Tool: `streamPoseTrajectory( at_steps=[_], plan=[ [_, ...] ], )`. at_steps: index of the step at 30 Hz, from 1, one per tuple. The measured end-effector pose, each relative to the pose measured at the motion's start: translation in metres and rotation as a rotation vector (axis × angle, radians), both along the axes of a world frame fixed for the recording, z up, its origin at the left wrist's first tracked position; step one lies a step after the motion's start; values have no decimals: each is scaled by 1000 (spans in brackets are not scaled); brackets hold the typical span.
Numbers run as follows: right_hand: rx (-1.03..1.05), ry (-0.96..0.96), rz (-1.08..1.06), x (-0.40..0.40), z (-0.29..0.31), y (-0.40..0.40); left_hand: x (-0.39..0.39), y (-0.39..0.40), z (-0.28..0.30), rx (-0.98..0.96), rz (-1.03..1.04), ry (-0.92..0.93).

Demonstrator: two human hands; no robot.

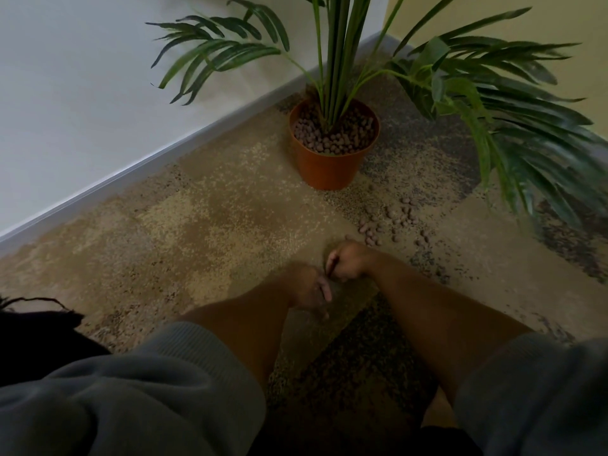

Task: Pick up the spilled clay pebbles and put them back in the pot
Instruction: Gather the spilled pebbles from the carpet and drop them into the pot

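1. The left hand [309, 287] hangs low over the mottled beige carpet [204, 225], fingers loosely curled, holding nothing visible.
2. The right hand [345, 261] is clenched; whether around pebbles I cannot tell.
3. The spilled brown clay pebbles [394, 222] lie just beyond the right hand, with the round orange plastic pot [329, 169] farther ahead.
4. Gathering looks barely begun; next, reach forward and scoop.

Both hands blurred: left hand [309, 289] and right hand [345, 263] close together, fingers curled, contents impossible to tell. Palm fronds [513, 126] cut off at top and right edges. Pot [329, 166] base partly in shadow.
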State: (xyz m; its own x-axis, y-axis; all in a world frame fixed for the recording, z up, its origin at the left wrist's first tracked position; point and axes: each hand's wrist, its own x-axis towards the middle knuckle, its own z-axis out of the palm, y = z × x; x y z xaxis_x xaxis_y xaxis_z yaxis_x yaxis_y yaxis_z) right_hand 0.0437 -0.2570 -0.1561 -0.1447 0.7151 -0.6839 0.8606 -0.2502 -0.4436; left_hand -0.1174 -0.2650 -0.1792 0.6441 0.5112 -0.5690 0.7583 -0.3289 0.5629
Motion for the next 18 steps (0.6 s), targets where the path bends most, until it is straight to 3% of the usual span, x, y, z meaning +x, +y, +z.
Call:
streamPoseTrajectory(
  at_steps=[7, 8, 10, 14, 18],
  plan=[
    [-169, 641, -822, 6, -4, 9, 1, 4, -3, 20, 181, -86],
    [-193, 761, -935, 8, -3, 12, 5, 7, 0, 5, 276, -106],
    [-199, 996, -1152, 14, 3, 20, 12, 18, 8, -204, 635, -200],
    [-116, 1296, -1422, 18, 25, 38, 18, 48, 29, -661, 1320, -636],
    [-24, 1454, -1494, 13, 55, 59, 25, 86, 57, -818, 1667, -1013]
  ],
)
